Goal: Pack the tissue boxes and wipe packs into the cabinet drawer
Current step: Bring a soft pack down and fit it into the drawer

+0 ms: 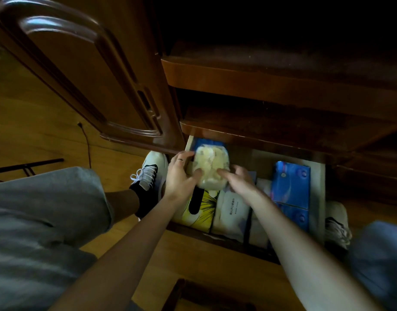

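Grey trousers (42, 221) fill the lower left as I watch my left hand (180, 176) and right hand (238, 179), fingers curled, grip a pale pack (211, 169) at frame centre, above the yellow box (200, 209), white pack (234, 212) and blue boxes (290, 185) in the open drawer (317, 198).

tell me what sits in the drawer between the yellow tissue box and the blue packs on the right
In the head view, white wipe packs stand side by side between the yellow tissue box and the blue packs. The right forearm hides part of that stretch.
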`<state>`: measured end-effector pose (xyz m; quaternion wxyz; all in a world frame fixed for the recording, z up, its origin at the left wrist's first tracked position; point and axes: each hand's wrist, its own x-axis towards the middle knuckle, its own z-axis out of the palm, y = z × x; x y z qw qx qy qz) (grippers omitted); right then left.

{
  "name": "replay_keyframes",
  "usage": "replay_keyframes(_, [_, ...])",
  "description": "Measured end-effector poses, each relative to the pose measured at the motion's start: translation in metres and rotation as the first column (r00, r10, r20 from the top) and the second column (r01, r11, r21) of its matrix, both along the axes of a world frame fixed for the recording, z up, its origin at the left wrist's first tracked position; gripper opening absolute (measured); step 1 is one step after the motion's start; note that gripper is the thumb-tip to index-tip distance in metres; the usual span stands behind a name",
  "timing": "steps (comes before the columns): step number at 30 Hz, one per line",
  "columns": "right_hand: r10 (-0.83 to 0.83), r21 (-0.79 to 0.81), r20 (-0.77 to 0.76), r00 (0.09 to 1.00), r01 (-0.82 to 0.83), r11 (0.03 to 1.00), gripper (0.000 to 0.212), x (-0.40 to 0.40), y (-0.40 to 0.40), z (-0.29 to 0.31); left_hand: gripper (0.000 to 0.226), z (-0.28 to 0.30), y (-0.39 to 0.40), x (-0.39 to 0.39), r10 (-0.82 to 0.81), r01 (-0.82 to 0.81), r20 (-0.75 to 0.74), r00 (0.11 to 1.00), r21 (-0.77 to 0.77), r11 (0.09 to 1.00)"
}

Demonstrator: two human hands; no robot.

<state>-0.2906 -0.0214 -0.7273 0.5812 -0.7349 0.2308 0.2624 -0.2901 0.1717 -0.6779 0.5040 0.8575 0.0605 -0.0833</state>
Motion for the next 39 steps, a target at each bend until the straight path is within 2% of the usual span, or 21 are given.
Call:
replay_keyframes(1, [-0.071, -0.017, -0.029, 0.997, 0.071, 0.997, 0.029, 0.001, -0.006, -0.003, 0.049, -0.003, 0.001, -0.001, -0.015, 0.011, 0.041, 0.999, 0.094, 0.995])
replay_keyframes(4, [-0.222, -0.021, -0.081, 0.972, 0.221, 0.975, 0.034, 0.012, -0.014, -0.011, 0.048, -0.01, 0.012, -0.009, -0.106, 0.066, 0.125, 0.986, 0.29, 0.955])
replay_keyframes(7, [-0.342, -0.025, -0.027, 0.939, 0.342, 0.94, 0.037, 0.033, -0.002, -0.02, 0.057, -0.02, 0.025, -0.018, -0.198, 0.157, 0.108, 0.974, 0.303, 0.94])
replay_keyframes(10, [-0.371, -0.046, 0.054, 0.927, 0.374, 0.926, 0.058, 0.06, 0.016, -0.027, 0.074, -0.03, 0.03, -0.026, -0.279, 0.242, 0.059, 0.958, 0.348, 0.906])
replay_keyframes(12, [-0.341, -0.078, 0.058, 0.938, 0.345, 0.935, 0.07, 0.074, 0.026, -0.03, 0.079, -0.033, 0.03, -0.029, -0.302, 0.266, 0.03, 0.953, 0.392, 0.88])
replay_keyframes(14, [-0.221, -0.248, 0.072, 0.973, 0.232, 0.941, 0.061, 0.085, 0.033, -0.035, 0.08, -0.035, 0.029, -0.03, -0.303, 0.273, 0.01, 0.953, 0.404, 0.873])
replay_keyframes(16, [-0.093, -0.413, 0.046, 0.995, 0.104, 0.905, 0.048, 0.088, 0.038, -0.041, 0.081, -0.038, 0.028, -0.03, -0.302, 0.273, 0.009, 0.953, 0.399, 0.875])
replay_keyframes(18, [-0.036, -0.471, -0.001, 0.999, 0.032, 0.881, 0.044, 0.088, 0.041, -0.046, 0.082, -0.041, 0.029, -0.028, -0.298, 0.273, 0.002, 0.955, 0.391, 0.879])
replay_keyframes(20, [-0.042, -0.482, -0.007, 0.999, 0.033, 0.875, 0.048, 0.088, 0.042, -0.051, 0.084, -0.043, 0.031, -0.026, -0.296, 0.276, -0.008, 0.955, 0.386, 0.88])
replay_keyframes(23, [-0.114, -0.404, 0.052, 0.992, 0.125, 0.906, 0.061, 0.085, 0.041, -0.051, 0.088, -0.044, 0.031, -0.023, -0.286, 0.266, 0.002, 0.958, 0.359, 0.895])
replay_keyframes(25, [-0.128, -0.363, 0.082, 0.988, 0.149, 0.92, 0.056, 0.08, 0.04, -0.048, 0.089, -0.044, 0.031, -0.024, -0.284, 0.264, 0.008, 0.959, 0.342, 0.902])
replay_keyframes(28, [-0.057, -0.375, 0.094, 0.994, 0.088, 0.923, 0.047, 0.073, 0.042, -0.039, 0.09, -0.044, 0.031, -0.025, -0.28, 0.258, 0.009, 0.96, 0.356, 0.898])
replay_keyframes(32, [-0.081, -0.416, 0.115, 0.99, 0.122, 0.901, 0.056, 0.064, 0.039, -0.023, 0.084, -0.038, 0.02, -0.023, -0.279, 0.245, 0.024, 0.96, 0.41, 0.879])
replay_keyframes(37, [0.131, -0.393, 0.081, 0.988, -0.089, 0.915, 0.047, 0.028, 0.013, 0.016, 0.074, -0.004, 0.016, -0.019, -0.268, 0.239, 0.018, 0.963, 0.402, 0.884])
replay_keyframes(39, [0.167, -0.336, 0.1, 0.981, -0.125, 0.934, 0.04, 0.011, -0.006, 0.044, 0.068, 0.022, 0.006, -0.016, -0.267, 0.224, 0.06, 0.962, 0.389, 0.894])
